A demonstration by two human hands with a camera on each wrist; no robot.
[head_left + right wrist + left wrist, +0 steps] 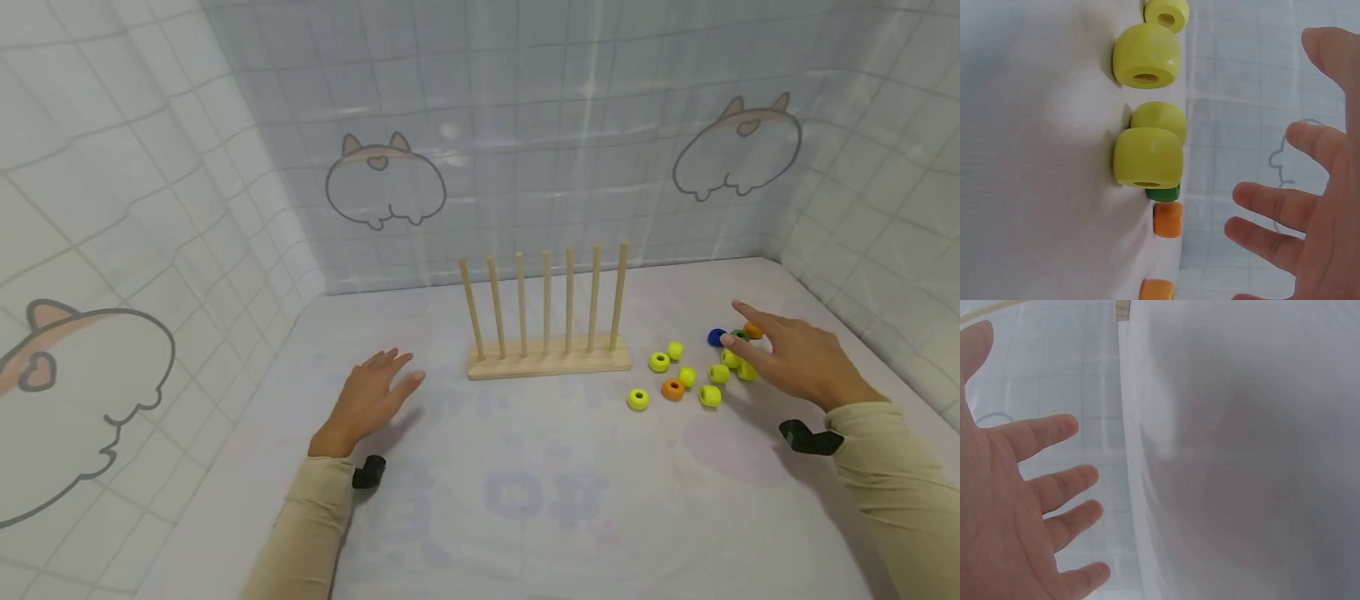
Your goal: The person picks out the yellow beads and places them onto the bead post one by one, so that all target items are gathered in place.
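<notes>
Over the right part of the table, my right hand (806, 358) hovers with fingers spread above a loose group of beads, holding none. Most are yellow beads (710, 396), with an orange bead (672, 389) among them. A blue bead (717, 337), a green bead (741, 335) and another orange bead (753, 331) lie by its fingers; the hand partly hides this cluster. Holes show in some yellow beads (1147, 156) in the right wrist view. My left hand (367, 400) is also empty, fingers apart (1054, 487), left of a wooden peg rack (551, 367).
Several upright pegs (546, 300) rise from the rack's base at mid-table. A white cloth (487, 467) with faint prints covers the table. Tiled-pattern curtains (510, 108) with cartoon animal drawings stand behind and on both sides.
</notes>
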